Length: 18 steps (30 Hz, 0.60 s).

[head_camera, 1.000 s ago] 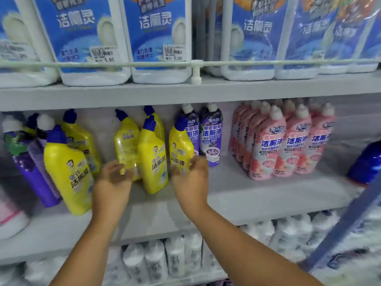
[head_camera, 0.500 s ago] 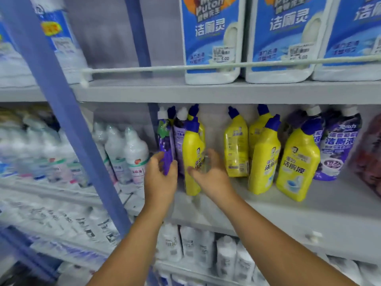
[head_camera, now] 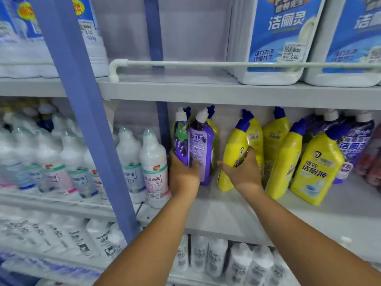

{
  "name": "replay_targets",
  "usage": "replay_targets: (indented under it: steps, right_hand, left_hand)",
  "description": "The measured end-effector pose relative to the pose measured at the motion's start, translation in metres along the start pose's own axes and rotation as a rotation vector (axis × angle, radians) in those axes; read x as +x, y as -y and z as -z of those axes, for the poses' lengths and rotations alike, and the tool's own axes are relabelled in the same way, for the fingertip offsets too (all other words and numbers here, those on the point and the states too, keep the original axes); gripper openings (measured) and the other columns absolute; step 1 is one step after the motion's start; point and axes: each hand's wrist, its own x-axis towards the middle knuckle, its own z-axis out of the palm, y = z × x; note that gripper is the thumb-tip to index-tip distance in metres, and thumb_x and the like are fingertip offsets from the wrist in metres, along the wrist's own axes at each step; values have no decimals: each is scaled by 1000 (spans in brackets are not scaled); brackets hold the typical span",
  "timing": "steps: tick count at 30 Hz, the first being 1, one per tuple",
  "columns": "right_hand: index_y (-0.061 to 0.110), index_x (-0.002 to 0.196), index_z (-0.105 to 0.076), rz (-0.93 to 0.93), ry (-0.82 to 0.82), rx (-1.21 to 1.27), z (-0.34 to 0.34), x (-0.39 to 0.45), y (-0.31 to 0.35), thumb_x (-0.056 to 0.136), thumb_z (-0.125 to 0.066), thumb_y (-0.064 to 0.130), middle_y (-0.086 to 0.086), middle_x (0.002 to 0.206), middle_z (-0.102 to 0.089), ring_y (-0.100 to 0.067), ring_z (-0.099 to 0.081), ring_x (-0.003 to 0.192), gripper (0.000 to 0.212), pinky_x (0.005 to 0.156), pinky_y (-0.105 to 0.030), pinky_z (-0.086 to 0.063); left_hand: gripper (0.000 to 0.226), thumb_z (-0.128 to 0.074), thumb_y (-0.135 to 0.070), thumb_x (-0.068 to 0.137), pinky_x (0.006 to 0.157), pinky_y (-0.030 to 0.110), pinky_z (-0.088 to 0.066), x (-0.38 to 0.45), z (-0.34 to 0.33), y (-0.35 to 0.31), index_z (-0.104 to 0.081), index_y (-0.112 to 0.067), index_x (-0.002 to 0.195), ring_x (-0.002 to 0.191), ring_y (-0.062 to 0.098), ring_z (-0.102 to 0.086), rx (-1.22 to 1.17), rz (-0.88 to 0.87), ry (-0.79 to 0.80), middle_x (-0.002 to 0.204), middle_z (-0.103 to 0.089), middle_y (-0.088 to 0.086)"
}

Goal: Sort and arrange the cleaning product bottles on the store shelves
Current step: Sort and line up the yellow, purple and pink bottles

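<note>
Two bottles at frame centre: your left hand (head_camera: 184, 178) is gripping a purple bottle (head_camera: 201, 149), your right hand (head_camera: 243, 172) is clasping a yellow bottle (head_camera: 234, 153), while colours at right are lying mixed, sorting seemingly unfinished.

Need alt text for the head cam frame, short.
A person's left hand grips purple bottles and the right hand grips a yellow bottle on a grey store shelf, with more yellow bottles standing to the right.

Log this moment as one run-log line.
left hand: grips purple bottle | right hand: grips yellow bottle | both on middle shelf
</note>
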Motion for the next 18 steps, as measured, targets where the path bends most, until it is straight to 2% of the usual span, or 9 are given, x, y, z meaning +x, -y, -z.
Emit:
replay_targets:
  steps: [2, 5, 8, 10, 11, 13, 15, 16, 18]
  right_hand:
    - [15, 136, -45, -5, 52, -45, -2, 2, -1, 63, -90, 53, -5, 125, -62, -26, -61, 113, 94, 96, -41, -53]
    - [12, 146, -42, -4, 31, -142, 0, -5, 8, 68, -86, 52, -15, 136, -54, -33, -56, 122, 99, 102, -46, -51]
    - [8, 136, -51, 276, -158, -78, 8, -25, 25, 84, -80, 24, -13, 126, -51, -23, -55, 110, 61, 93, -39, -51]
    - [10, 123, -58, 392, -66, 119, 6, -33, 46, 90, -72, 13, -7, 118, -54, -9, -59, 101, 36, 86, -29, -54]
    - [13, 122, -59, 411, 5, 173, 3, -30, 59, 91, -69, 12, -4, 120, -56, -5, -61, 103, 32, 87, -24, -54]
    - [17, 128, -59, 430, 55, 177, -10, -18, 80, 90, -66, 13, 3, 129, -55, -8, -58, 116, 39, 102, -18, -46]
    - [6, 140, -52, 409, 61, 93, -20, -2, 97, 88, -67, 8, -5, 136, -51, -17, -50, 125, 54, 102, -5, -30]
    - [3, 144, -47, 372, 81, 47, -24, 5, 103, 88, -68, 8, -12, 141, -50, -24, -47, 130, 60, 99, -7, -29]
    - [4, 148, -40, 227, 192, -19, -30, 17, 106, 90, -70, 17, -19, 145, -47, -32, -46, 133, 66, 97, -21, -34]
  left_hand:
    - [60, -68, -28, 89, 105, 39, -47, 7, -4, 3, -44, -17, 142, 126, 31, -59, 36, 35, -4, 140, -60, 9]
    - [49, -67, -25, 91, 102, 36, -49, 0, -8, 7, -49, -16, 136, 122, 30, -62, 16, 6, -25, 133, -64, 9]
    - [41, -70, -25, 89, 89, 25, -45, -16, -6, 12, -56, -14, 127, 112, 29, -63, 4, -69, -54, 121, -68, 8]
    - [40, -71, -31, 89, 85, 26, -48, -27, -2, 16, -58, -19, 125, 107, 25, -64, -5, -93, -52, 116, -69, 4]
    - [41, -71, -32, 90, 86, 27, -49, -34, 1, 18, -57, -22, 127, 108, 21, -64, -15, -93, -44, 118, -68, 0]
    - [43, -70, -33, 91, 90, 28, -50, -47, 9, 22, -55, -27, 131, 111, 17, -62, -7, -118, -55, 123, -66, -5]
    - [44, -69, -34, 91, 90, 29, -50, -59, 17, 23, -53, -30, 133, 112, 15, -61, 14, -143, -78, 124, -62, -8]
    - [44, -68, -34, 92, 90, 30, -50, -63, 21, 25, -53, -30, 133, 112, 14, -60, 20, -151, -84, 124, -61, -10]
    - [46, -68, -35, 92, 92, 31, -51, -69, 29, 28, -52, -29, 135, 113, 12, -59, 35, -156, -95, 124, -61, -13]
